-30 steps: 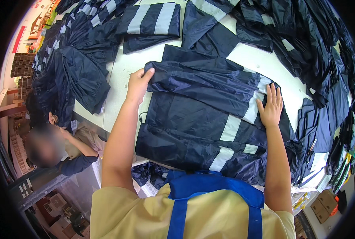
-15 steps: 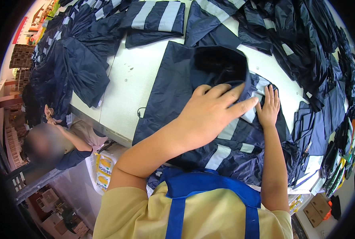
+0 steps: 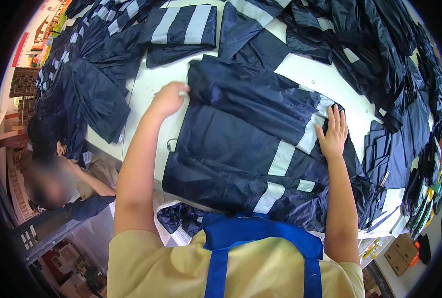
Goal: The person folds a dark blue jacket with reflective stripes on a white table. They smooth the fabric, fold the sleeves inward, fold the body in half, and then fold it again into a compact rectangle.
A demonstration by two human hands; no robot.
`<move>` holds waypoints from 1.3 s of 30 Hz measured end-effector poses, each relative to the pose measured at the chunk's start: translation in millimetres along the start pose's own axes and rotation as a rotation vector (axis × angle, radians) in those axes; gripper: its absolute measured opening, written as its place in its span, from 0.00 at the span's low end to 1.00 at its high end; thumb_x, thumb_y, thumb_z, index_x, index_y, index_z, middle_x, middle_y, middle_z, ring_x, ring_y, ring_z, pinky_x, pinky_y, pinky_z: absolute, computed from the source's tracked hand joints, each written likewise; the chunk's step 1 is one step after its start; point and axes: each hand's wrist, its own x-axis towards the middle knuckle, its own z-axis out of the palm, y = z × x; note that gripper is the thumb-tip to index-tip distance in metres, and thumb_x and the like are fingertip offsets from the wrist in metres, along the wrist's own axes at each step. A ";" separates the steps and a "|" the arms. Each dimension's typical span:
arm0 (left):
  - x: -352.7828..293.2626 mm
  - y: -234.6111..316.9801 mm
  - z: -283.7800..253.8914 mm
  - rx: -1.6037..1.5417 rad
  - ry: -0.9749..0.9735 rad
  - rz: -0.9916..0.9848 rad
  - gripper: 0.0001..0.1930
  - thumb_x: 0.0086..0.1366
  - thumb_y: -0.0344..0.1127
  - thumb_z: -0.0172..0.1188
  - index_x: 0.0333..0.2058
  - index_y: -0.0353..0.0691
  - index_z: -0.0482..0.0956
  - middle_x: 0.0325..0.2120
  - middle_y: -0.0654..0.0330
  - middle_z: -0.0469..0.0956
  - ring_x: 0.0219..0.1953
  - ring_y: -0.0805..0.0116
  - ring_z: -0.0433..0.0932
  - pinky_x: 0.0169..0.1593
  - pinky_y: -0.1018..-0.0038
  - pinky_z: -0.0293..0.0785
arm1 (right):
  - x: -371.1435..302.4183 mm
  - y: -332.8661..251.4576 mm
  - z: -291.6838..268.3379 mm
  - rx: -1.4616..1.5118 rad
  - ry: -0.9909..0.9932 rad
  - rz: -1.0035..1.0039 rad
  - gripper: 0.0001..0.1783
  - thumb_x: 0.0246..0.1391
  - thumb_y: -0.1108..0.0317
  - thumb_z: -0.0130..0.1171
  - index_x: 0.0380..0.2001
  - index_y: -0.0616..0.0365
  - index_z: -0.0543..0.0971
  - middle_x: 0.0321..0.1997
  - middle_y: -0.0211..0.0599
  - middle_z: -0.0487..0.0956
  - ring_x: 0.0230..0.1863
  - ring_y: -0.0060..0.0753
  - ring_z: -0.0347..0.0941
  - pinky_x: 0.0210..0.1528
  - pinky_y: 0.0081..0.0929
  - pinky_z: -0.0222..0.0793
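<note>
A navy garment of thin, shiny fabric (image 3: 231,130) with pale grey bands lies spread on the white table in front of me. My left hand (image 3: 170,99) is at its far left corner, fingers closed on the edge of the upper layer; the fingertips are partly hidden. That layer stretches across to the right in loose creases. On the garment's right side my right hand (image 3: 334,133) lies flat, fingers extended, beside a pale grey band (image 3: 309,135). Nothing is gripped in it.
A folded navy garment with two pale bands (image 3: 181,30) lies beyond. Heaps of dark garments (image 3: 94,82) cover the table's left, and more (image 3: 375,44) lie at the right. At far left sits another person (image 3: 89,184). A bag holding dark fabric (image 3: 176,218) is below the near edge.
My left hand has swung left from the garment's middle to its far left corner. The raised, open fold of fabric now lies spread out. My right hand has stayed in place.
</note>
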 end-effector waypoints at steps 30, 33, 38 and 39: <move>131.9 74.4 -2.4 0.444 -0.096 0.265 0.15 0.48 0.34 0.68 0.37 0.44 0.78 0.39 0.57 0.76 0.47 0.55 0.73 0.47 0.63 0.71 | 83.0 37.8 -68.5 0.133 -0.471 0.058 0.15 0.37 0.78 0.54 0.34 0.63 0.72 0.35 0.58 0.76 0.44 0.58 0.72 0.46 0.41 0.67; 102.8 66.1 -15.9 0.258 -0.072 0.376 0.10 0.47 0.30 0.64 0.25 0.38 0.69 0.27 0.54 0.74 0.35 0.49 0.75 0.36 0.59 0.69 | 47.9 21.7 -98.1 0.206 -0.295 0.070 0.13 0.37 0.78 0.53 0.32 0.65 0.71 0.36 0.56 0.76 0.43 0.59 0.72 0.45 0.41 0.67; -28.3 49.6 -29.6 0.320 0.547 0.645 0.05 0.43 0.26 0.57 0.21 0.43 0.71 0.19 0.58 0.69 0.27 0.54 0.72 0.30 0.60 0.66 | -67.3 -19.4 -137.2 0.170 0.174 -0.157 0.12 0.28 0.83 0.50 0.22 0.61 0.66 0.23 0.49 0.65 0.29 0.57 0.64 0.33 0.44 0.62; -62.7 49.7 -27.1 0.301 0.662 0.673 0.06 0.41 0.27 0.57 0.20 0.44 0.70 0.19 0.60 0.67 0.26 0.57 0.72 0.28 0.63 0.64 | -91.1 -23.7 -143.1 0.134 0.228 -0.253 0.12 0.25 0.84 0.49 0.20 0.59 0.65 0.21 0.46 0.63 0.26 0.55 0.63 0.30 0.44 0.61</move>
